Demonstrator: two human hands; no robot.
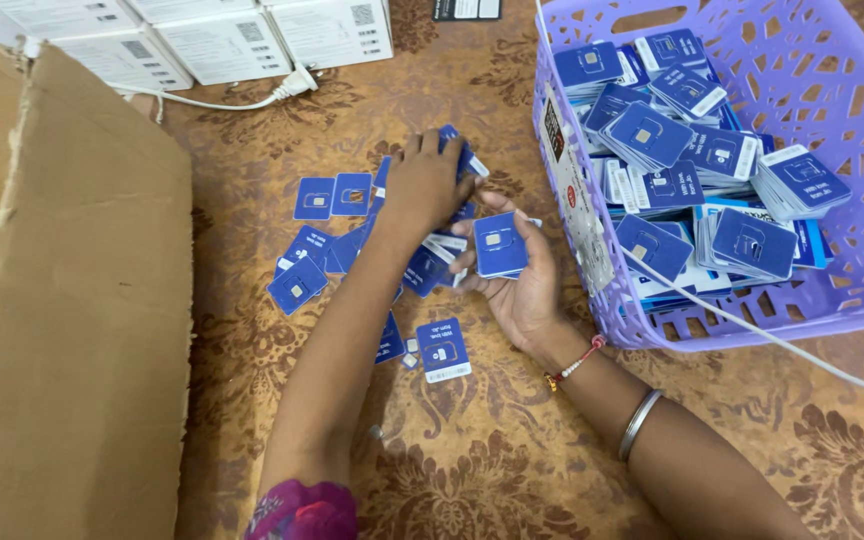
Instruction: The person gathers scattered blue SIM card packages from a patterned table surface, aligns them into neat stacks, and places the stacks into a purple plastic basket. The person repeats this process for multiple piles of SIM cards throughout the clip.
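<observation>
Left hand (424, 185) lies palm down on loose pile of blue cards (337, 245), fingers spread, pinching nothing that can be made out. Right hand (522, 275) palm up, fingers curled round small stack of blue cards (500, 245), just beside left hand. Purple basket (852, 290) full of card bundles, right of hands. Cardboard box flap (72, 300) left, white boxes (222, 40) at carpet's far edge.

Loose cards (332, 250) lie scattered on the patterned floor (472, 470) in the middle. A basket (852, 150) stands to their right, with stacked cards (712, 170) in it. A cardboard box (62, 320) stands at the left. Behind the loose cards, small cartons (222, 40) sit in a row, a cable (222, 100) just before them.
</observation>
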